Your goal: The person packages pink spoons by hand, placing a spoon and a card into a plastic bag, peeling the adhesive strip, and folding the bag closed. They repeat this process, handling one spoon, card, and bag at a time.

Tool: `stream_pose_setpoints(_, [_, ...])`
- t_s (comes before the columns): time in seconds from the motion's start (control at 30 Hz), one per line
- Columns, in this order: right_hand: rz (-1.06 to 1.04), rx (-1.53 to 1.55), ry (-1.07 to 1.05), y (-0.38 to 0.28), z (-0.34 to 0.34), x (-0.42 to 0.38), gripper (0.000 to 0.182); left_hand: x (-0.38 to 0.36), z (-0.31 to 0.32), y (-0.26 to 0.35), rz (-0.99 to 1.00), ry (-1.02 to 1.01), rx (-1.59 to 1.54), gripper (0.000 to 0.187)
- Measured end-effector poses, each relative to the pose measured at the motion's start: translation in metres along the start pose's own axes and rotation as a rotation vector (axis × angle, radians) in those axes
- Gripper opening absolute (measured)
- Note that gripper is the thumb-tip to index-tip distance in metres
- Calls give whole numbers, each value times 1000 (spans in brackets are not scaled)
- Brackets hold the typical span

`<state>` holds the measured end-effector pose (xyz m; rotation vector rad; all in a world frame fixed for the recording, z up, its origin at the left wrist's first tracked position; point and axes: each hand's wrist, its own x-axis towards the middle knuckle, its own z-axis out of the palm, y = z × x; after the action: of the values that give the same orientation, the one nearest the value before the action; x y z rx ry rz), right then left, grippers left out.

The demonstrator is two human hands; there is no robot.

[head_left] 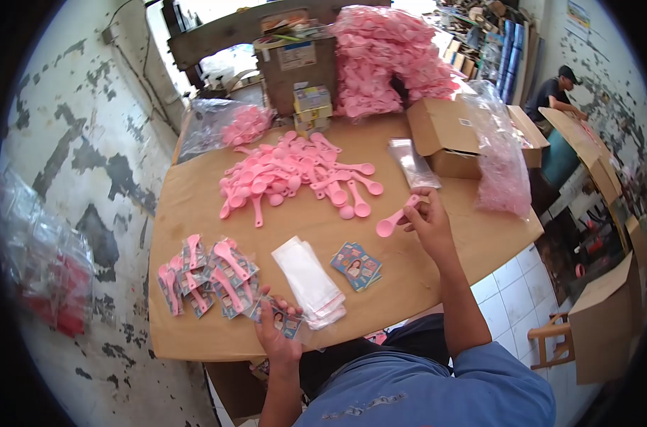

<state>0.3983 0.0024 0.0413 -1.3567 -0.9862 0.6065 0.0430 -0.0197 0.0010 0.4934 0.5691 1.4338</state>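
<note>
My right hand (430,224) is closed on the handle of a pink spoon (387,227), held over the right part of the table with its bowl toward the left. Near the front edge, my left hand (274,334) grips a clear plastic bag with a printed card (286,324) inside. Just beyond it lies a stack of clear bags (306,274). A small pile of blue printed cards (356,266) rests between my hands. To the left are several packed bags (227,277), each showing a card and a pink spoon. A large heap of loose pink spoons (288,174) covers the table's middle.
Large bags of pink spoons (387,60) stand at the back, beside a metal box (295,75). An open cardboard box (444,135) and a plastic bag (501,164) occupy the right side. Another person (558,92) is at the far right. A wooden stool (553,341) stands below.
</note>
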Motion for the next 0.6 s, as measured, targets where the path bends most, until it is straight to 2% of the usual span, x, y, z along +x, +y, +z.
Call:
stream_pose_setpoints(0.03, [-14, -64, 35, 2, -2, -1, 34, 0, 0, 0, 2, 3, 1, 39])
stream_pose_setpoints(0.07, [-107, -234, 114, 4, -4, -2, 23, 1, -3, -2, 5, 7, 0, 40])
stream_pose_setpoints(0.17, [-139, -406, 142, 0, -14, -10, 15, 1, -6, -4, 29, 9, 2, 41])
stream_pose_setpoints(0.3, [-131, -405, 136, -6, -26, -21, 12, -1, -1, -2, 18, 19, 4, 41])
stream_pose_setpoints(0.4, [-5, -200, 90, -12, -34, -31, 12, 2, -4, -2, 20, 2, 29, 40])
stream_pose_setpoints(0.5, [-7, 76, 116, -4, -39, -41, 12, 6, -2, 7, -63, 59, -88, 39])
stream_pose_setpoints(0.6, [16, 218, 72, -18, -32, -60, 11, 15, 26, 14, 15, 80, -174, 35])
